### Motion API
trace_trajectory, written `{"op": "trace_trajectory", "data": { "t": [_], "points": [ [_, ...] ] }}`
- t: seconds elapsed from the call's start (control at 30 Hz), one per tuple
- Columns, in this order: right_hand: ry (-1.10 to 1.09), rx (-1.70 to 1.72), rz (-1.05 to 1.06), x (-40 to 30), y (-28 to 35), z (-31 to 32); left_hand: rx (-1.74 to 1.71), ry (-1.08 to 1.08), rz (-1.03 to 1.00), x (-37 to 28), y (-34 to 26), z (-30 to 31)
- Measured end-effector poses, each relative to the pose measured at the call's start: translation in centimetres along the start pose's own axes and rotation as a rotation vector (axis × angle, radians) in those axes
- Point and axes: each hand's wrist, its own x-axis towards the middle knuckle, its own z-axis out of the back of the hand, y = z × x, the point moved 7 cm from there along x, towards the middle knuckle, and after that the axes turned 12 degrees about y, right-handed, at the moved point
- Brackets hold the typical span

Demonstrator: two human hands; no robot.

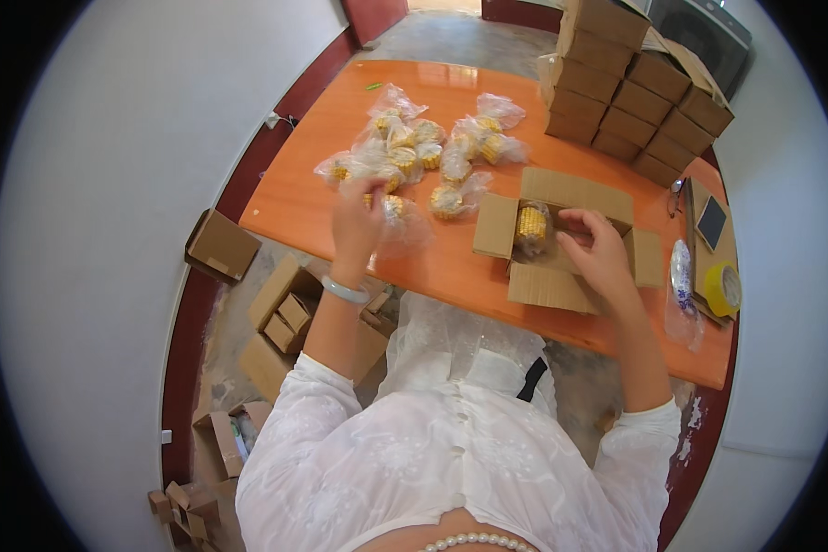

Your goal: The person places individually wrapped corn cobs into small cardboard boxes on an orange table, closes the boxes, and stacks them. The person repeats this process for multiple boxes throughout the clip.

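Pieces of corn cob (403, 162) in clear plastic bags lie in a loose cluster on the orange wooden table. My left hand (357, 219) is over the near left side of this cluster, its fingers bent. Motion blur and the angle hide whether it grips a bagged corn piece (393, 207) beside it. An open cardboard box (576, 185) stands to the right, its flaps folded out. One bagged corn piece (531, 224) sits at the box's left side. My right hand (597, 252) is over the box's right half, thumb and fingers apart, with nothing visible between them.
Stacked cardboard boxes (635, 103) rise at the table's far right. Along the right edge are a yellow tape roll (723, 288), a phone (711, 222) on flat cardboard (700, 272), glasses (675, 199) and a plastic-wrapped patterned item (682, 276). Open cartons (276, 290) stand on the floor left.
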Motion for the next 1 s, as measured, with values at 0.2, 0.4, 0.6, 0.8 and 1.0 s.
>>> {"op": "trace_trajectory", "data": {
  "t": [0.2, 0.4, 0.6, 0.8, 1.0],
  "points": [
    [0.098, 0.155, -0.02, -1.9, 1.6, -1.0, 0.271, 0.131, 0.059, -0.5, 5.9, -0.1],
    [0.174, 0.271, -0.053, -2.2, 1.3, -2.0, 0.359, 0.156, 0.062, -1.2, 5.3, -0.5],
    [0.229, 0.337, -0.043, -2.1, 0.5, -3.2, 0.402, 0.177, -0.007, -1.9, 6.9, -0.6],
    [0.199, 0.31, -0.031, -1.8, 0.9, -2.9, 0.394, -0.014, 0.107, -3.1, 6.5, 4.0],
    [0.033, 0.18, 0.144, -1.3, 6.7, -2.2, -0.154, -0.03, 0.034, -3.0, -2.3, 6.7]
  ]
}}
